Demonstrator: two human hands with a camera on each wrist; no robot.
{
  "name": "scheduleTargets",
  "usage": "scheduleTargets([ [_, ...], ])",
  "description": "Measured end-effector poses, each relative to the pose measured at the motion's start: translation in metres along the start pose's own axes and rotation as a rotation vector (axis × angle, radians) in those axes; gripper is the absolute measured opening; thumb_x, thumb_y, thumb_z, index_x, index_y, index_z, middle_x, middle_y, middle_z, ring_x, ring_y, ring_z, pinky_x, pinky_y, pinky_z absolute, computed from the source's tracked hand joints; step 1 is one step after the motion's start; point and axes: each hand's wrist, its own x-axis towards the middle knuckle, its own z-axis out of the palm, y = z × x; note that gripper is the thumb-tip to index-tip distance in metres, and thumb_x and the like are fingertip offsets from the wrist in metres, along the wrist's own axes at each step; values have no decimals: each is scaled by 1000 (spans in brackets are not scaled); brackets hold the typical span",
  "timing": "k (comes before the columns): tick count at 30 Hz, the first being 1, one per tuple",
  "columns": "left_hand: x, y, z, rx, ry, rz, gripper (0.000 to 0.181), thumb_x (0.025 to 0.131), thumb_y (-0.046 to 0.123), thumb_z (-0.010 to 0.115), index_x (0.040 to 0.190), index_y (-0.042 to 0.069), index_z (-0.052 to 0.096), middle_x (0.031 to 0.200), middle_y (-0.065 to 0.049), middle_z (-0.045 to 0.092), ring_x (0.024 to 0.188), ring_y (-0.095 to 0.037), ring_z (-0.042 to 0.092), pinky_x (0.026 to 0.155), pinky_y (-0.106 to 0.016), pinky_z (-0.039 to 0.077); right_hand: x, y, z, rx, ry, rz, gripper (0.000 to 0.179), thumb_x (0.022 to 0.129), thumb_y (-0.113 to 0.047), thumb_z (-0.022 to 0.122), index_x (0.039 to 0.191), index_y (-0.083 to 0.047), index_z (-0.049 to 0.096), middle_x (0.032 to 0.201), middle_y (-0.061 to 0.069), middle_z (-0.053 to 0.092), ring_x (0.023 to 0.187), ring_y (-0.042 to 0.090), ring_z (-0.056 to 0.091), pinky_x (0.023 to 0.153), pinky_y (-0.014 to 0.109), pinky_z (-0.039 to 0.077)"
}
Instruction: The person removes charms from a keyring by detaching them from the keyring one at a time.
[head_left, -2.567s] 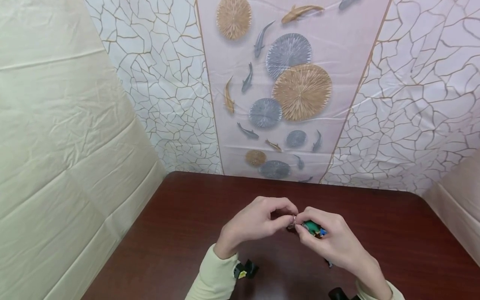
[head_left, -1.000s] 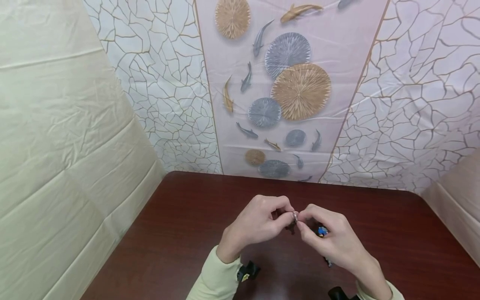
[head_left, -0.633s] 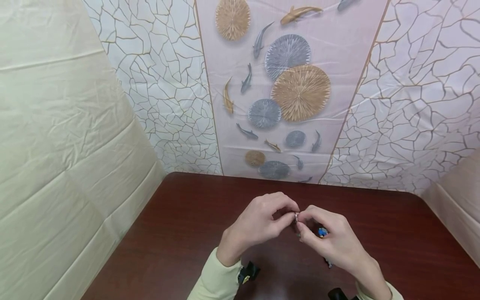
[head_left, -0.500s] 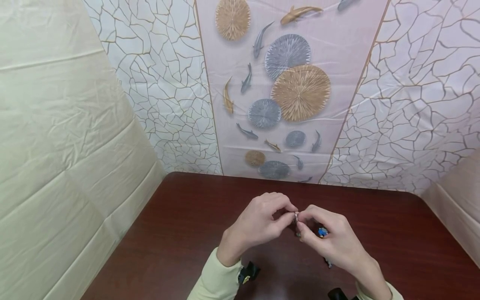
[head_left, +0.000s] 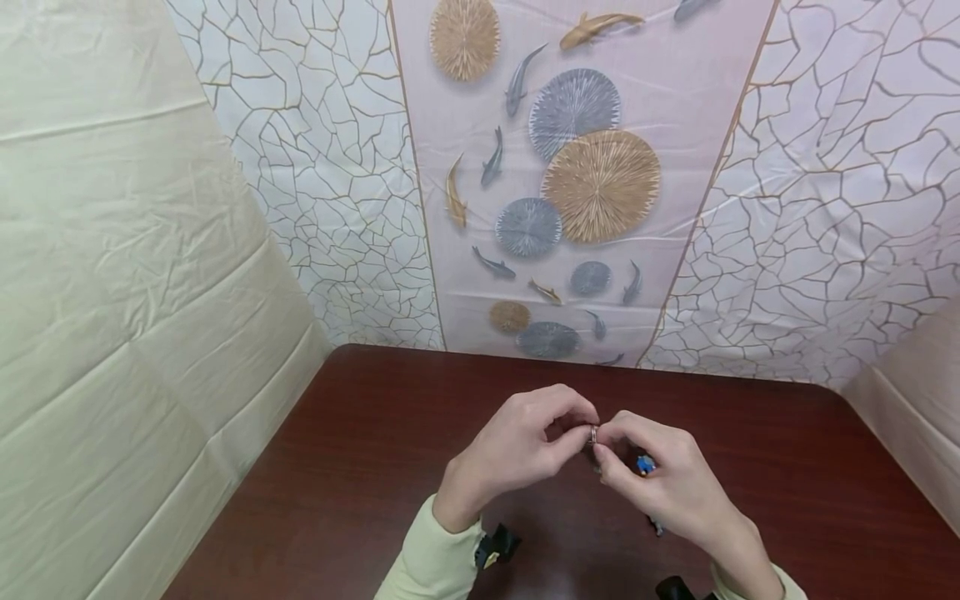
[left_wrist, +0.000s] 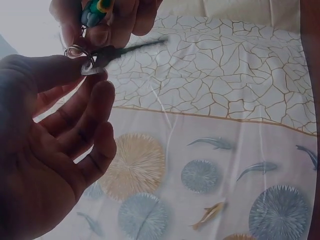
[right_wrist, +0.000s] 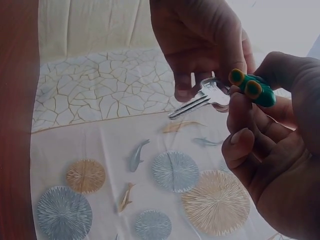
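Note:
My left hand (head_left: 517, 440) and right hand (head_left: 667, 471) meet fingertip to fingertip above the table. Between them is a small metal key ring (head_left: 593, 434), whose loop (left_wrist: 75, 50) also shows in the left wrist view. The left thumb and fingers pinch a silver key (right_wrist: 196, 104), its blade jutting out past the fingertips. Pinched at the ring by the right thumb and index finger, a green rubbery charm (right_wrist: 256, 90) with orange-rimmed ends hangs close to the right fingers. A blue bit (head_left: 645, 464) shows through the gap in the right hand.
The dark reddish-brown table (head_left: 375, 467) lies beneath both hands. A small greyish piece (head_left: 657, 527) shows below the right hand. Black wrist cameras (head_left: 497, 546) sit by the sleeves. Patterned cloth (head_left: 585, 208) with fish and round motifs stands behind the table.
The green charm seen inside the right hand has turned out of the head view, leaving the blue bit. The key ring shows more plainly between the fingertips; the left hand shifts slightly.

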Motion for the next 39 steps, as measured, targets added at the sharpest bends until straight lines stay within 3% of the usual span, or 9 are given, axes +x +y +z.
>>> scheduleTargets([
  [6, 1, 3, -1, 10, 25, -5, 9, 86, 6, 66, 87, 15, 65, 82, 8, 68, 73, 4, 55, 68, -7, 44, 1, -2, 0, -6, 9, 2, 35, 68, 20, 67, 83, -11, 63, 73, -9, 57, 62, -5, 52, 57, 9, 42],
  [15, 0, 4, -1, -82, -26, -136, 11, 87, 7, 62, 85, 17, 62, 71, 10, 64, 60, 6, 47, 57, -8, 40, 1, -2, 0, -1, 8, -6, 35, 68, 20, 68, 84, -11, 63, 73, -9, 56, 62, -5, 51, 57, 9, 42],
  [21, 1, 3, -1, -139, -47, -101, 12, 89, 4, 63, 96, 13, 65, 86, 5, 68, 72, 5, 55, 67, -10, 48, 1, -2, -1, -1, 4, -6, 35, 68, 20, 67, 84, -11, 63, 73, -9, 56, 62, -5, 51, 57, 9, 41],
  [27, 1, 3, 0, -89, -18, -76, 10, 88, 5, 64, 88, 15, 65, 81, 7, 69, 68, 6, 53, 62, -10, 46, 2, -4, -1, 16, 12, -9, 35, 68, 21, 66, 83, -10, 63, 72, -8, 56, 61, -5, 51, 56, 9, 41],
  [34, -1, 3, 0, -71, -21, -139, 11, 87, 9, 64, 81, 18, 63, 69, 11, 66, 57, 7, 44, 54, -7, 36, 4, -6, -1, 36, 16, -16, 34, 68, 22, 66, 83, -9, 62, 72, -7, 55, 61, -3, 51, 55, 10, 41],
  [39, -1, 3, 1, -123, -61, -141, 8, 90, 8, 62, 90, 16, 65, 74, 9, 66, 61, 7, 47, 58, -7, 40, 2, -5, -2, 29, 17, -12, 34, 68, 22, 66, 83, -9, 63, 71, -8, 56, 60, -4, 51, 55, 9, 41],
])
